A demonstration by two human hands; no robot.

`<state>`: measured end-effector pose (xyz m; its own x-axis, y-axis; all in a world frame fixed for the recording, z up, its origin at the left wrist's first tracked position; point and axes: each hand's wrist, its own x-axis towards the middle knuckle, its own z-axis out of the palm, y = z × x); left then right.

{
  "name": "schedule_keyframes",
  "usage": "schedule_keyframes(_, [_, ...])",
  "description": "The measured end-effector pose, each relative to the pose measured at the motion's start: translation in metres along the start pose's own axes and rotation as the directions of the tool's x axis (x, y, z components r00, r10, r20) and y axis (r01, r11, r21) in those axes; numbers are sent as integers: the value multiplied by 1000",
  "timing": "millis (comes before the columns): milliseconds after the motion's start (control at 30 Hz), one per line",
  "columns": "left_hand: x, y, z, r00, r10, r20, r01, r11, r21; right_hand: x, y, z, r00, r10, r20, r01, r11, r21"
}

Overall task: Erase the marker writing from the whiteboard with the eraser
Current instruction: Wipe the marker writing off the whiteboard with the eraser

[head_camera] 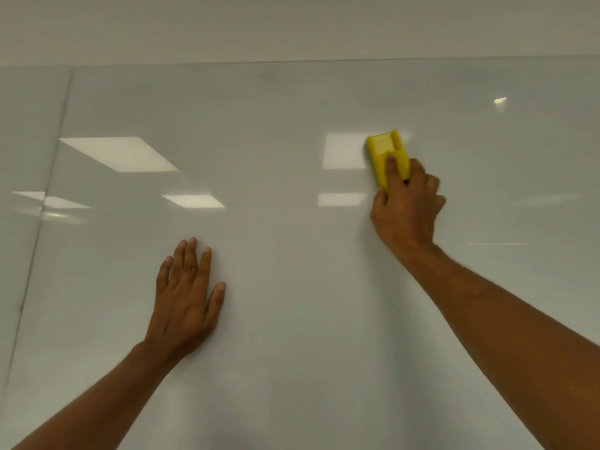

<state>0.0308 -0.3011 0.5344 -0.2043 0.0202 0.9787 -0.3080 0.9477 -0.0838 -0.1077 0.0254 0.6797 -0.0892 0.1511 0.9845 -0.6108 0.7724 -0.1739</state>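
A glossy whiteboard [292, 287] fills nearly the whole view. My right hand [407, 211] presses a yellow eraser [383, 152] flat against the board at the upper right, with the index finger lying along its back. My left hand [186, 293] rests flat on the board at the lower left, fingers spread and holding nothing. I see no clear marker writing on the board; only a faint grey smudge [269, 76] shows near its top edge.
The board's top edge [324, 61] meets a plain wall above. A vertical seam [48, 190] between panels runs down the left side. Bright reflections of ceiling lights [120, 154] lie across the surface.
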Motion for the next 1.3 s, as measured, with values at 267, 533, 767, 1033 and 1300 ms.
schedule_keyframes(267, [-3, -30, -1, 1000, -12, -3, 12, 1000, -10, -54, -46, 10, 463, -861, 213, 860, 494, 127])
schedule_keyframes(533, [1, -59, -7, 1000, 3, -5, -3, 1000, -13, 26, -82, 17, 1000, -22, -17, 22, 1000, 0])
schedule_keyframes(767, [-3, -76, -5, 999, -41, -22, 41, 999, -19, -33, -152, 34, 623, -774, 113, 750, 632, 196])
schedule_keyframes(1033, [-8, -90, -4, 999, -42, -27, 41, 998, -40, 14, -153, 39, 719, -689, 89, 678, 724, 130])
schedule_keyframes(1300, [-13, -107, -7, 1000, -14, -24, 12, 998, -56, 108, -150, 26, 994, 101, 29, -101, 995, -21])
